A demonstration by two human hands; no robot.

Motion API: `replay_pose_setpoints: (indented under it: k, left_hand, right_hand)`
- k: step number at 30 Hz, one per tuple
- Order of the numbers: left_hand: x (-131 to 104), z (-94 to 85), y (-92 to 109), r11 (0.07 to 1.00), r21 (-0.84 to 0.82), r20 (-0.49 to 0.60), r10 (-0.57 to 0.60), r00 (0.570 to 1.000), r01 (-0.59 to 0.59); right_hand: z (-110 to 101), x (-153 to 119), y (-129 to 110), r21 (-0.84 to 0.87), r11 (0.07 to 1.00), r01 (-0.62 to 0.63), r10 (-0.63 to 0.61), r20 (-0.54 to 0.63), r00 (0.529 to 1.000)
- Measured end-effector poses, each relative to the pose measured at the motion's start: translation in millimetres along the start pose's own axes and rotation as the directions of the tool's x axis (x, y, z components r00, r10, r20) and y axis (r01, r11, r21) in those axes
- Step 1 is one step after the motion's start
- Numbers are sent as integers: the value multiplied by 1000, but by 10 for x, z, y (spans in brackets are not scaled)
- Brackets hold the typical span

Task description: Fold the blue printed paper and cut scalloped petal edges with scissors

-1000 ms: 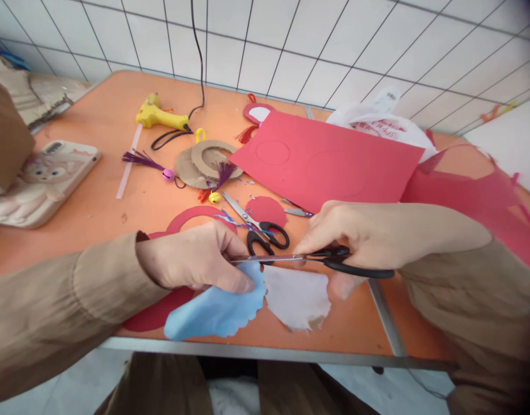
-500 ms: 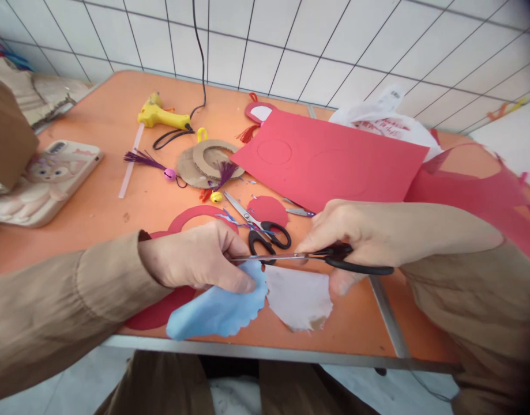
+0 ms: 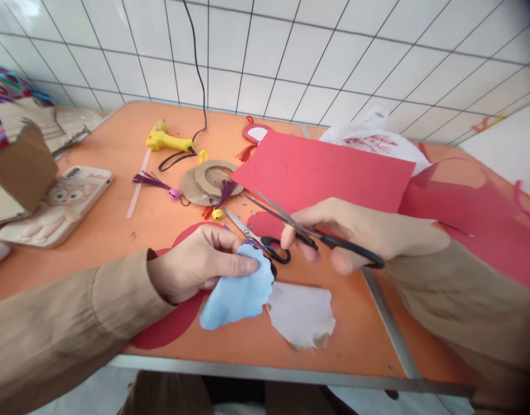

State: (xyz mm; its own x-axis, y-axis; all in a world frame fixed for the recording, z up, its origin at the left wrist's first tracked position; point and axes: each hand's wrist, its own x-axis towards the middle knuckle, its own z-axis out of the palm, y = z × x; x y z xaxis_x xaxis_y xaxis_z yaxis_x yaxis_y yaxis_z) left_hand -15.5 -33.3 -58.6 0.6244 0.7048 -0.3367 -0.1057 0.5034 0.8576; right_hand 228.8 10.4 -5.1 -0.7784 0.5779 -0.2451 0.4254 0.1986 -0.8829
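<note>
My left hand [image 3: 208, 256] pinches a light blue piece of cloth [image 3: 236, 294] between thumb and fingers; its right edge is cut in a jagged line. My right hand [image 3: 334, 233] grips black-handled scissors [image 3: 282, 216], whose blades point up and left, slightly parted and away from the cloth. Below the scissors a whitish scrap of cloth [image 3: 303, 314] with frayed edges lies on the table. Behind the blue cloth rests a second pair of scissors [image 3: 241, 225], partly hidden. Red paper pieces [image 3: 169, 325] lie under and beside my left hand.
A red sheet [image 3: 325, 167] with drawn circles covers the right rear, in front of a white plastic bag [image 3: 377, 138]. Further left are cardboard rings [image 3: 204, 178], tassels with bells [image 3: 173, 193], a yellow glue gun [image 3: 167, 138], a phone [image 3: 61, 202] and a cardboard box [image 3: 26, 167].
My right hand has lifted the scissors up and away from the blue cloth, with the blades now angled to the upper left. The left hand has turned the cloth slightly. The camera view has tilted up.
</note>
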Motion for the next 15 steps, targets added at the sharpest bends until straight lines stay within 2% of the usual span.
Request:
replay_pose_setpoints:
  k: [2, 6, 12, 15]
  left_hand:
    - [2, 4, -3, 1000, -6, -44, 30, 999, -30]
    - [-7, 22, 11, 999, -13, -109, 36, 993, -38]
    - [1, 58, 42, 983, -175, -56, 55, 997, -64]
    - [6, 51, 28, 981, -186, -52, 54, 997, -63]
  right_hand:
    - [56, 37, -6, -29, 998, 61, -61, -13, 998]
    - [106, 74, -16, -122, 992, 20, -21, -10, 1000]
    - [116, 67, 14, -157, 987, -25, 26, 6, 1000]
    - [116, 66, 30, -221, 975, -20, 25, 22, 999]
